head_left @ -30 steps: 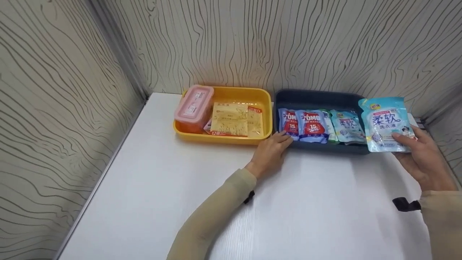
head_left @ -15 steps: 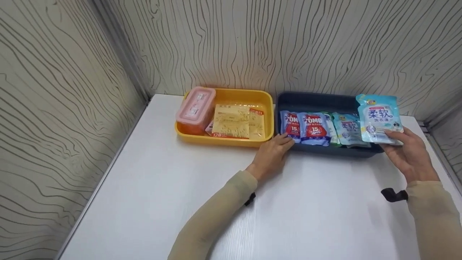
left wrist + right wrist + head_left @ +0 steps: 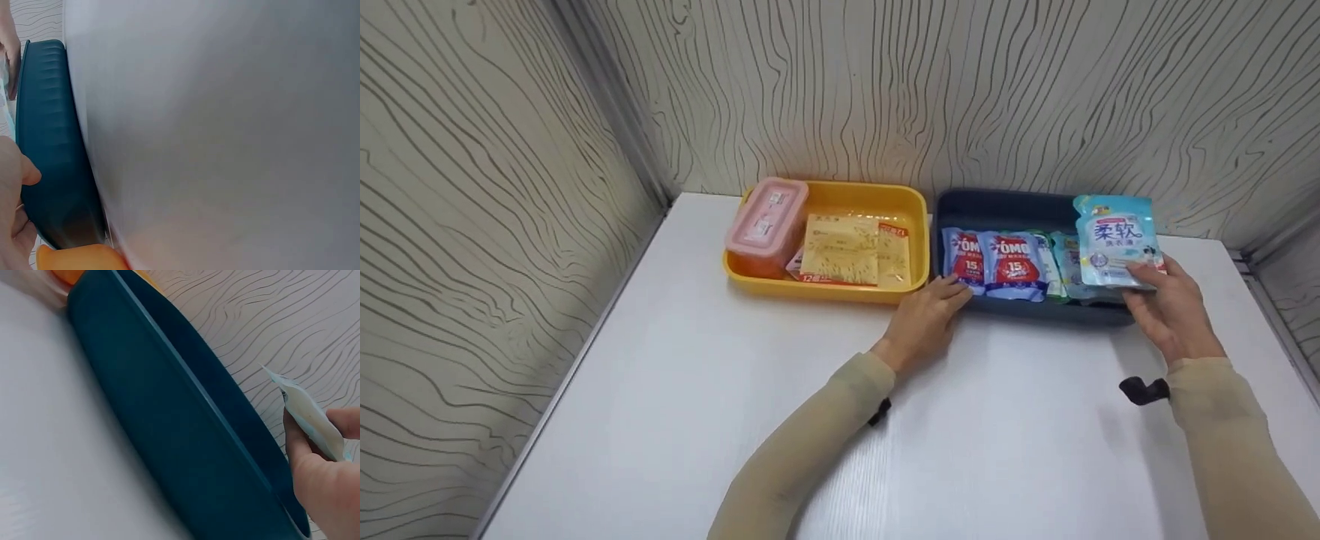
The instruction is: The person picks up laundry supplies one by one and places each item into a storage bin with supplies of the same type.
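My right hand pinches a light-blue laundry detergent pouch by its lower right corner, thumb on the front. The pouch stands upright over the right end of a dark blue plastic bin. In the right wrist view, the pouch shows edge-on beyond the bin's rim. My left hand grips the bin's front left corner, with a digit on the outer wall in the left wrist view. Inside lie two purple-and-red OMO pouches, a green-edged pouch and another light-blue pouch, partly covered.
A yellow bin stands just left of the dark blue one. It holds a pink-lidded box and flat beige packets. Both bins stand on a white table near the patterned back wall.
My right hand has carried the light-blue pouch leftward, from beside the bin's right edge to over its right end. My left hand stays at the bin's corner.
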Demonstrator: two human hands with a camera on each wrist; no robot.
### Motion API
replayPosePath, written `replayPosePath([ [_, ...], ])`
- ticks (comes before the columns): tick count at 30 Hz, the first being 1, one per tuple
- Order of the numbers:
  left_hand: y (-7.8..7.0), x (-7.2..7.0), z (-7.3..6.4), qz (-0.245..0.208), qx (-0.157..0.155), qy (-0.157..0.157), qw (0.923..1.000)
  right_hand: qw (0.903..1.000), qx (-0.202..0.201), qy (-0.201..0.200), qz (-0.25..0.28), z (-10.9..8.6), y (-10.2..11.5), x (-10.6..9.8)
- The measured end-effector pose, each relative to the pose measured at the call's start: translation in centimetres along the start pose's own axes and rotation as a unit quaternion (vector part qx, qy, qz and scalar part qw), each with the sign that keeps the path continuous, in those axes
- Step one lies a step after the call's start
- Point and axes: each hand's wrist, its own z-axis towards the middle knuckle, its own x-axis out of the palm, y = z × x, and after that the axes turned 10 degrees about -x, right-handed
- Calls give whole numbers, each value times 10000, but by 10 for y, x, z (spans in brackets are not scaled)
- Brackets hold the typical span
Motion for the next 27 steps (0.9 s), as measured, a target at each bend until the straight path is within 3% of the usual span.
replayPosePath([
  [4, 0, 1, -1, 9, 34, -96, 9999, 9997, 116, -185, -99, 5, -5, 2],
  [8, -1, 2, -2, -47, -18, 4, 10000, 9983, 256, -376, -371, 7, -8, 3],
  [16, -1, 1, -2, -152, -166, 166, 9996, 9935, 373, -322, -1026, 11, -8, 8],
  [27, -1, 1, -1, -95, -86, 106, 9999, 9890, 612, -249, -1327, 20, -6, 9],
])
